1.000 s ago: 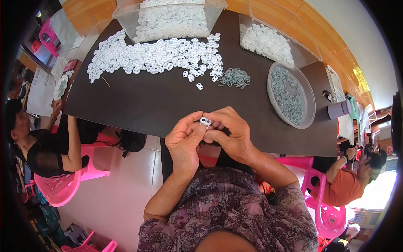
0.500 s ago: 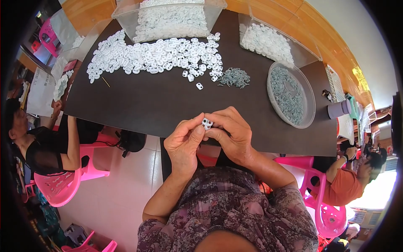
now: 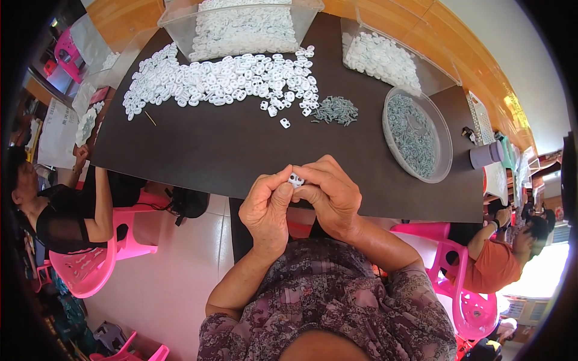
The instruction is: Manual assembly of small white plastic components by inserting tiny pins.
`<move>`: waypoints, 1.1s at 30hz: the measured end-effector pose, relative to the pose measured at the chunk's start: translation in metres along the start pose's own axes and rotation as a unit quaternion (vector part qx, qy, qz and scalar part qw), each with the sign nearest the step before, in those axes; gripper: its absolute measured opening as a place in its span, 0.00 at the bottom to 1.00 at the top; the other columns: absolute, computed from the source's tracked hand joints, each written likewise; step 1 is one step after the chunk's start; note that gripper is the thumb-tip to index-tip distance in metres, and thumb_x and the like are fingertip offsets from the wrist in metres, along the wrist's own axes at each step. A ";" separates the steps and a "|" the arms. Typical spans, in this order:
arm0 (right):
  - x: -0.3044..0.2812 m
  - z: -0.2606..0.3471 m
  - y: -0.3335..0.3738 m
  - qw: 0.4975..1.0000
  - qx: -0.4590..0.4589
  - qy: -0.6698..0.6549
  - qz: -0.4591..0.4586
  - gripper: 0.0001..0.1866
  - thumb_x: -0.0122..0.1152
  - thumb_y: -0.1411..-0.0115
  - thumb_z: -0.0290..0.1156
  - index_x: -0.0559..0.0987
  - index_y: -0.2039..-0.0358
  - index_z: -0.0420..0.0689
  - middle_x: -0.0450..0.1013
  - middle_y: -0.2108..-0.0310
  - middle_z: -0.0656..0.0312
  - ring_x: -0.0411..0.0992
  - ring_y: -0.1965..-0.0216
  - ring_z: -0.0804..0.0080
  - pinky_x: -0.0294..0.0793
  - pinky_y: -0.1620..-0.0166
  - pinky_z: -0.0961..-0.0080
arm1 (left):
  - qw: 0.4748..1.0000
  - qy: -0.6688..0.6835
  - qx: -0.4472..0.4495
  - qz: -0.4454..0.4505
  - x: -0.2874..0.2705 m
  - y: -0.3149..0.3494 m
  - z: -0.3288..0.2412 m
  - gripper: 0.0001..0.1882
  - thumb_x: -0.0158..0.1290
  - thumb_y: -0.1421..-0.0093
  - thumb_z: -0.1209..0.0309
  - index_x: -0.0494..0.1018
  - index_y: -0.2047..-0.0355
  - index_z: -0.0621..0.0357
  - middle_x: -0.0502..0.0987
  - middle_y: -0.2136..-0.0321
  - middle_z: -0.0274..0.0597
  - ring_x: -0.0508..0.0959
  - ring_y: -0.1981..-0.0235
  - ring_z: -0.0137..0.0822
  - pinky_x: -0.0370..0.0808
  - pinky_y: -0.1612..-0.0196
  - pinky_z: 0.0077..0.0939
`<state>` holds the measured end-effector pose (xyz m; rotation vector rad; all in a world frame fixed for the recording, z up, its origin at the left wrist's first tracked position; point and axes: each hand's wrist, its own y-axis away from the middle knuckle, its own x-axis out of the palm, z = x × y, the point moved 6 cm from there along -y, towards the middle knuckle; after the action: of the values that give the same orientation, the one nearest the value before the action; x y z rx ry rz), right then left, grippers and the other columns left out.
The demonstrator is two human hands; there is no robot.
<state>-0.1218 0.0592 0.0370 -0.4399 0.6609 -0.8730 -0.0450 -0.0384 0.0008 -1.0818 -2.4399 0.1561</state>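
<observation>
Between the fingertips of both hands, just over the table's near edge, sits a small white plastic piece with dark holes [image 3: 295, 179]. My left hand [image 3: 268, 207] pinches it from the left with thumb and forefinger. From the right, my right hand [image 3: 331, 192] grips it the same way; whether a screw is in it is too small to tell. Farther off on the dark table [image 3: 241, 144] lie a spread of similar white plastic pieces [image 3: 223, 81], one loose white piece [image 3: 285, 123] and a small heap of grey screws [image 3: 337, 111].
A clear bin of white pieces [image 3: 244, 30] stands at the back, another clear bin [image 3: 385, 63] back right. A round tub of screws [image 3: 415, 138] and a grey-purple cup [image 3: 486, 155] are at right. People sit on pink chairs [image 3: 87, 265] to both sides.
The white piece has tilted a little between my fingertips. My left hand has shifted slightly to the right; both hands keep their pinch.
</observation>
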 end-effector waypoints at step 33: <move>0.007 0.019 0.003 0.993 -0.083 0.065 -0.047 0.17 0.62 0.50 0.22 0.74 0.59 0.33 0.72 0.67 0.53 0.68 0.70 0.64 0.68 0.70 0.75 | 0.999 0.025 0.010 -0.040 -0.002 0.005 -0.004 0.11 0.51 0.38 0.70 0.73 0.61 0.67 0.72 0.70 0.34 0.69 0.69 0.22 0.67 0.62 0.15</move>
<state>-0.1034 0.0564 0.0468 -0.5704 0.8420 -0.9447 -0.0390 -0.0371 0.0023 -0.9653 -2.4278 0.1255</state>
